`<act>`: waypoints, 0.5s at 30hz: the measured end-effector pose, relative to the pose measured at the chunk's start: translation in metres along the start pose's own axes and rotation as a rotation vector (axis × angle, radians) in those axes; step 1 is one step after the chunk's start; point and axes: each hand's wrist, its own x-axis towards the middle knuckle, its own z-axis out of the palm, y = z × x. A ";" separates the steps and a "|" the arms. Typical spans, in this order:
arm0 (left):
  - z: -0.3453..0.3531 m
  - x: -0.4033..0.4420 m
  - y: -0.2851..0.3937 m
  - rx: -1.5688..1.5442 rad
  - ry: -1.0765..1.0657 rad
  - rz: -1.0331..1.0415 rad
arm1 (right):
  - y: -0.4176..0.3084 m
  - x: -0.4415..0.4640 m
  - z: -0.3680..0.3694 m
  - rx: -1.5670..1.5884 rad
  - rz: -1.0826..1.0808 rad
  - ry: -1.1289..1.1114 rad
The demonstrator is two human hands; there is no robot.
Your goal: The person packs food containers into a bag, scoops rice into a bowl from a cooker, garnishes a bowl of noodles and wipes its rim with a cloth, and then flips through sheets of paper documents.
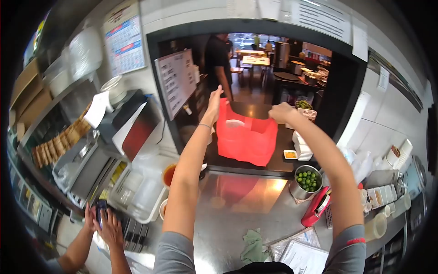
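Observation:
A red plastic bag [246, 144] rests on the dark ledge of the serving window, with something white and round showing in its opening. My left hand [215, 102] is at the bag's left handle, fingers stretched upward and apart from one another only slightly, palm side against the handle. On the other side, my right hand [282, 113] is closed at the top right of the bag, its fingers curled round the right handle. Both arms reach forward over the steel counter [219, 219].
A pot of green limes [308, 180], stacked white containers [302, 147] and a yellow-filled dish [290, 155] are at the right. A green cloth [253, 246] and papers [301, 258] lie nearer. At lower left, a co-worker's hands [109, 228] hold a phone [101, 211]. Another person [218, 59] stands beyond the window.

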 end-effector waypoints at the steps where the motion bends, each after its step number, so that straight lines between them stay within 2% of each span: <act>1: 0.003 0.007 -0.009 0.015 -0.010 0.010 | 0.001 0.009 0.011 -0.013 0.011 -0.008; 4: 0.002 0.033 -0.050 -0.076 -0.072 -0.064 | -0.008 0.023 0.046 -0.097 0.073 0.005; 6: 0.005 0.030 -0.063 -0.003 -0.137 -0.063 | -0.009 0.030 0.064 -0.107 0.119 -0.081; 8: 0.022 0.002 -0.054 0.288 -0.084 0.092 | -0.010 0.027 0.079 -0.062 0.210 -0.034; 9: 0.023 -0.004 -0.050 0.489 -0.090 0.197 | -0.008 0.029 0.079 -0.030 0.195 -0.083; 10: 0.021 -0.014 -0.050 0.626 -0.081 0.483 | -0.009 0.022 0.083 -0.027 0.179 -0.088; 11: 0.027 -0.049 -0.018 0.771 -0.060 0.771 | -0.012 0.008 0.071 -0.005 0.160 0.055; 12: 0.026 -0.078 0.014 0.849 0.017 0.955 | -0.018 -0.001 0.054 0.022 0.129 0.206; 13: 0.015 -0.102 0.042 0.911 0.141 1.112 | -0.021 -0.008 0.040 0.048 0.091 0.232; 15: -0.018 -0.145 0.095 0.894 0.554 1.340 | -0.026 -0.024 0.021 0.072 -0.004 0.334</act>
